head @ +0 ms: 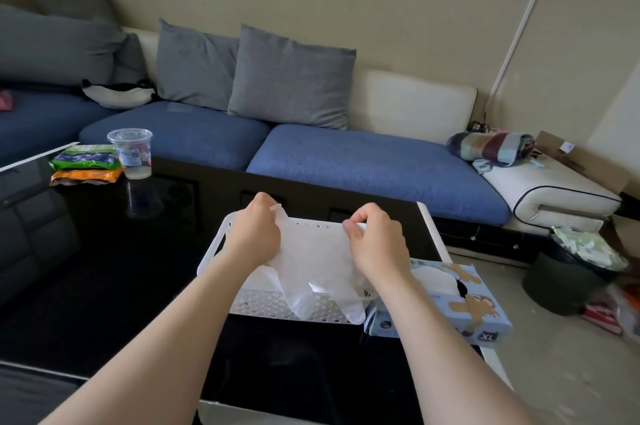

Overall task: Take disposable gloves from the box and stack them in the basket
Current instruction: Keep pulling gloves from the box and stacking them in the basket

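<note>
This is a home living room. Beyond the left grip (pixel 254 234) and the right grip (pixel 375 237) runs a sofa (pixel 363 161) with blue seat cushions and grey pillows (pixel 291 78). The glossy black desk (pixel 104 286) under them is a coffee table; far left of the left grip it carries a plastic cup (pixel 131 154) and snack packets (pixel 86 165). Right of the right grip are a striped blanket (pixel 491 147) on the sofa and a full waste bin (pixel 561 282)

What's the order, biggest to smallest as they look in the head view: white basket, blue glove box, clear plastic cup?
1. white basket, partly hidden by the glove.
2. blue glove box.
3. clear plastic cup, smallest here, though it stands farther from the camera, so its true rank is unsure.
</note>
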A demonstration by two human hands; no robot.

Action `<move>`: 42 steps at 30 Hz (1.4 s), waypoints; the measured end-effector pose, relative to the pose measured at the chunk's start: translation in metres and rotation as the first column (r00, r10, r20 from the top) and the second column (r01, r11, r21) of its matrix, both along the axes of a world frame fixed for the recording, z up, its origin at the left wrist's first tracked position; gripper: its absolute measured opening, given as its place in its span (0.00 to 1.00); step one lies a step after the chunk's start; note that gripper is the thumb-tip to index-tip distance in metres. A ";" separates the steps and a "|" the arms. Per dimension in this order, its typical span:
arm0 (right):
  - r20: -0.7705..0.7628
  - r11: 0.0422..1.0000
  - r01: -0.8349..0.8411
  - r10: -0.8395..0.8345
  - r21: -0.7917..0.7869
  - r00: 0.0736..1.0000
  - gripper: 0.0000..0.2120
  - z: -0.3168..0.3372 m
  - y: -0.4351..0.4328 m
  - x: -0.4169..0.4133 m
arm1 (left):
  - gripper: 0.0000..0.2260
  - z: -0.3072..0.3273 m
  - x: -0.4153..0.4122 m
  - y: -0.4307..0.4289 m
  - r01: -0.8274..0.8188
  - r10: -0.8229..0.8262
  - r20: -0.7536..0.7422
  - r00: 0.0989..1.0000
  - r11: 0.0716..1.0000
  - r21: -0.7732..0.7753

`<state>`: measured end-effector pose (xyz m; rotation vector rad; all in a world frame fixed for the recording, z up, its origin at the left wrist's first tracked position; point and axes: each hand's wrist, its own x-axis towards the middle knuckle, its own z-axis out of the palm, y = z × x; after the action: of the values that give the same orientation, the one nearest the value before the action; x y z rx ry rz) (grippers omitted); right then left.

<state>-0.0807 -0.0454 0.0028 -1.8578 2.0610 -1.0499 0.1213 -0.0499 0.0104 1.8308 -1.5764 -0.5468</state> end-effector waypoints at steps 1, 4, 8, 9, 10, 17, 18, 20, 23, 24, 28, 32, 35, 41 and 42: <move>-0.043 1.000 0.004 -0.005 -0.015 0.999 0.07 0.000 -0.002 0.002 | 0.12 0.000 0.002 -0.002 -0.003 0.003 -0.023 1.000 1.000 0.002; -0.156 0.998 -0.031 0.022 -0.059 0.988 0.07 -0.001 -0.008 0.008 | 0.11 -0.003 0.011 -0.007 -0.056 0.057 -0.050 0.997 0.998 0.020; -0.275 0.995 -0.074 0.053 -0.067 0.960 0.09 0.002 -0.017 0.013 | 0.09 -0.008 0.022 -0.012 -0.075 0.076 -0.012 0.997 0.995 0.060; -0.302 0.993 -0.090 0.063 -0.077 0.951 0.10 0.001 -0.020 0.014 | 0.09 -0.009 0.025 -0.012 -0.076 0.075 0.021 0.997 0.995 0.061; -0.323 0.989 -0.113 0.076 -0.098 0.943 0.10 0.000 -0.023 0.015 | 0.09 -0.009 0.026 -0.011 -0.075 0.071 0.060 0.996 0.995 0.064; -0.375 0.964 -0.255 0.209 -0.078 0.903 0.09 -0.012 -0.041 0.021 | 0.10 -0.017 0.029 -0.011 -0.078 0.023 0.391 0.920 0.989 0.125; -0.380 0.960 -0.265 0.212 -0.093 0.901 0.08 -0.011 -0.042 0.020 | 0.12 -0.016 0.028 -0.010 -0.086 0.030 0.453 0.891 0.991 0.105; -0.359 0.947 -0.308 0.256 -0.094 0.897 0.07 -0.003 -0.039 0.021 | 0.16 -0.010 0.023 -0.008 -0.067 0.044 0.577 0.815 0.998 0.018; -0.396 0.903 -0.418 0.421 0.099 0.816 0.16 0.011 -0.028 0.026 | 0.18 -0.006 0.015 -0.012 0.161 -0.084 0.627 0.775 0.985 -0.066; -0.423 0.879 -0.438 0.476 0.190 0.771 0.21 0.014 -0.023 0.029 | 0.17 -0.008 0.012 -0.014 0.252 -0.196 0.599 0.776 0.968 -0.010; -0.393 0.751 -0.407 0.634 0.520 0.666 0.39 0.015 -0.010 0.030 | 0.20 -0.023 0.010 -0.015 0.355 -0.482 0.390 0.785 0.865 0.355; -0.355 0.665 -0.312 0.669 0.679 0.653 0.41 0.004 -0.014 0.021 | 0.25 -0.025 0.013 -0.015 0.321 -0.493 0.370 0.787 0.840 0.436; -0.339 0.637 -0.290 0.678 0.714 0.653 0.42 0.001 -0.015 0.018 | 0.29 -0.024 0.013 -0.012 0.306 -0.520 0.353 0.778 0.803 0.511; -0.317 0.629 -0.294 0.674 0.719 0.668 0.37 -0.001 -0.012 0.022 | 0.31 -0.026 0.013 -0.015 0.272 -0.500 0.384 0.776 0.815 0.512; -0.312 0.648 -0.309 0.661 0.696 0.683 0.38 -0.001 -0.012 0.022 | 0.30 -0.025 0.012 -0.014 0.274 -0.498 0.385 0.777 0.818 0.506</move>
<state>-0.0585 -0.0571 0.0016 -2.2826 1.5778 0.3179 0.1337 -0.0641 -0.0143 2.0768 -2.3988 -0.6795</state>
